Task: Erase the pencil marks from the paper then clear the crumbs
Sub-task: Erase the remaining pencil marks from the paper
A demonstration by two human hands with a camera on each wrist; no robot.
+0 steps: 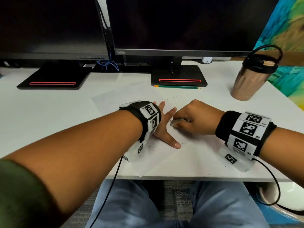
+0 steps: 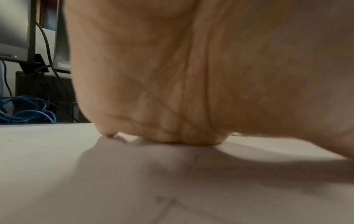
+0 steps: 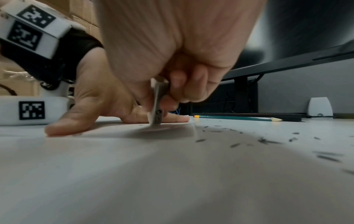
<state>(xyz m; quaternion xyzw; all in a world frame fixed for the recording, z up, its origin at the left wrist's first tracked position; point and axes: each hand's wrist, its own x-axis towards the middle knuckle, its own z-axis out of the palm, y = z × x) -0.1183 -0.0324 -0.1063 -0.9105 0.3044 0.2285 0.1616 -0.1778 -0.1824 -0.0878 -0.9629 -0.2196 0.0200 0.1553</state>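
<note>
A white sheet of paper (image 1: 125,94) lies on the desk in front of me. My left hand (image 1: 166,127) presses flat on it with fingers spread, thumb toward me. My right hand (image 1: 189,120) grips a grey eraser (image 1: 174,122), its lower end touching the paper just right of the left fingers. In the right wrist view the eraser (image 3: 158,106) stands nearly upright on the paper, pinched by curled fingers. Dark eraser crumbs (image 3: 264,140) lie scattered to the right; more crumbs (image 1: 176,98) sit beyond the hands. Faint pencil marks (image 1: 152,146) show near my left wrist.
A green pencil (image 1: 177,87) lies in front of the right monitor's base (image 1: 178,76). A bronze tumbler (image 1: 248,76) with a black lid stands at the right. The left monitor's base (image 1: 52,79) sits far left. The desk's front edge (image 1: 197,177) is close to my wrists.
</note>
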